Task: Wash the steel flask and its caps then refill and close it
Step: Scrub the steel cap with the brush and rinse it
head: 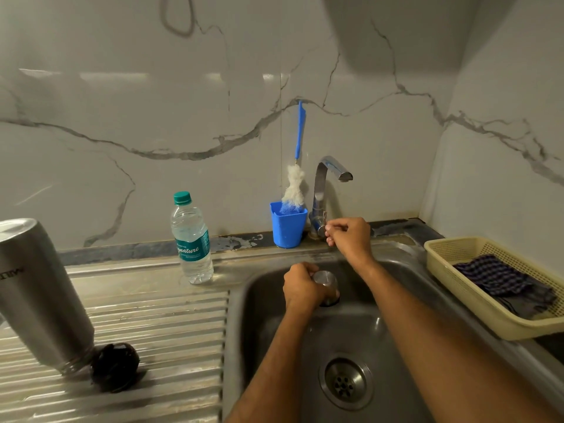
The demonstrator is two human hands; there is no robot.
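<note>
Steel cap [327,283] gripped by left hand [300,288]; right hand [349,235] pinches tap lever [321,229].

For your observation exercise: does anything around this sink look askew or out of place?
Yes. The steel flask stands upside down and tilted on the ribbed drainboard, its mouth beside a black cap. Nothing looks spilled.

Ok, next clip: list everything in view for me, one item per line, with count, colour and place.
steel flask: 1, silver, upside down on drainboard, left
black cap: 1, black, at flask mouth
steel cap: 1, silver, over sink, in left hand
water bottle: 1, clear, teal cap, sink's back-left edge
cup: 1, blue, beside tap
bottle brush: 1, blue and white, in cup
tap: 1, chrome
sink: 1, steel
basket: 1, cream, right
cloth: 1, dark checked, in basket
left hand: grips steel cap
right hand: at tap lever
</note>
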